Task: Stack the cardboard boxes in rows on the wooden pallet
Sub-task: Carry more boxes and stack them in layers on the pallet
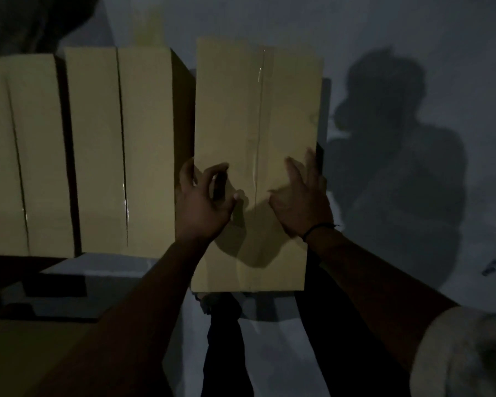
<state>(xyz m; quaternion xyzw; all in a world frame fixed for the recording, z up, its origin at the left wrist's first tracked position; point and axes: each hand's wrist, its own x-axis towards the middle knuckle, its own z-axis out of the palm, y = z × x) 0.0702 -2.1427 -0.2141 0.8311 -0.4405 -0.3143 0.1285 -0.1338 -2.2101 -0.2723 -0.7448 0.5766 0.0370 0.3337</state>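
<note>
A taped cardboard box [258,110] lies in the middle, to the right of a row of two similar boxes [121,150] and apart from them by a narrow gap. My left hand [204,202] hovers over its near left edge with fingers loosely curled, holding nothing. Fingers spread and blurred, my right hand [301,199] is over the box's near right edge. Both hands cast shadows on the box top. The pallet is not clearly visible in the dim light.
The second box of the row [26,156] is at the far left. Another cardboard surface [26,353] fills the bottom left corner. Grey floor [413,81] with my shadow lies to the right. My dark trouser legs [226,339] show below the box.
</note>
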